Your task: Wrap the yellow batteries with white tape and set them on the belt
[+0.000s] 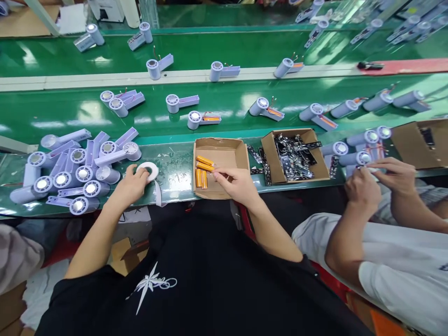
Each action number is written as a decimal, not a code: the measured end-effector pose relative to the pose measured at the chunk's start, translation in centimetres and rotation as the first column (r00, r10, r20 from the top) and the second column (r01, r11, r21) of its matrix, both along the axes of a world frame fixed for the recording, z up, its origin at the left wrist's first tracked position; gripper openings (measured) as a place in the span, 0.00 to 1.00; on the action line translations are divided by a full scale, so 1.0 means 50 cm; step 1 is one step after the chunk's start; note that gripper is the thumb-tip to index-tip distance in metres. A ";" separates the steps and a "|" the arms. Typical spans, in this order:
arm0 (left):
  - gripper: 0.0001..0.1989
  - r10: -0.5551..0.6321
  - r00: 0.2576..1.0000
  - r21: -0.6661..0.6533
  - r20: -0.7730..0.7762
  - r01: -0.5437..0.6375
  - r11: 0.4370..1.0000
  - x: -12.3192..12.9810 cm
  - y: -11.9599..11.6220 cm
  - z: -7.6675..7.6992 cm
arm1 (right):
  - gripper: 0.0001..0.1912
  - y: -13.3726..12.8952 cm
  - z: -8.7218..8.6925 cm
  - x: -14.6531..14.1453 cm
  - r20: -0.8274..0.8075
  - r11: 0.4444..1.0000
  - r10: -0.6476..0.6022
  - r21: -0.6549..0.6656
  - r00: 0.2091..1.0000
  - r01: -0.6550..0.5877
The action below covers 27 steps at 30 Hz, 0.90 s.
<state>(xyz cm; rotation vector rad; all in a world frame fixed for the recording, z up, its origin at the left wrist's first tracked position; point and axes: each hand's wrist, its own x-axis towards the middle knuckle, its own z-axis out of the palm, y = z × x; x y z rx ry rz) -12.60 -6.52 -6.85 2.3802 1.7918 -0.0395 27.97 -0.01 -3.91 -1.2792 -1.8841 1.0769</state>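
Observation:
My left hand [131,185] rests on the green bench, its fingers closed on the near-left edge of a white tape roll [152,171], whose loose strip [158,192] hangs toward the bench's front edge. Over the right part of a shallow cardboard box [238,151], my right hand [238,185] is pinched at the end of an orange battery cell [206,166]. Several more orange cells [201,178] lie at the left side of that box. To the left of my left hand, lilac fan bodies [85,172] with round ends and flat handles are heaped together.
Right of the shallow box stands a carton [319,165] full of black circuit boards [294,158]. A co-worker's hands [364,186] work beside more fan bodies at the right. Spaced fan units [172,103] lie on the green belt [147,100] behind.

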 end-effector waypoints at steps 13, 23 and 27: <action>0.19 -0.204 0.920 0.352 0.335 0.079 0.933 0.140 -0.037 0.117 | 0.25 -0.102 0.012 -0.149 -0.237 0.744 0.627 -0.099 0.742 -0.660; 0.19 -0.146 0.912 0.366 0.383 -0.005 0.931 0.126 -0.057 0.029 | 0.20 0.019 -0.008 -0.074 0.611 0.933 0.361 -0.227 0.705 -0.281; 0.20 -0.160 0.914 0.350 0.372 0.021 0.936 0.148 -0.052 0.027 | 0.39 0.021 -0.023 -0.082 0.730 0.921 0.387 -0.282 0.563 -0.268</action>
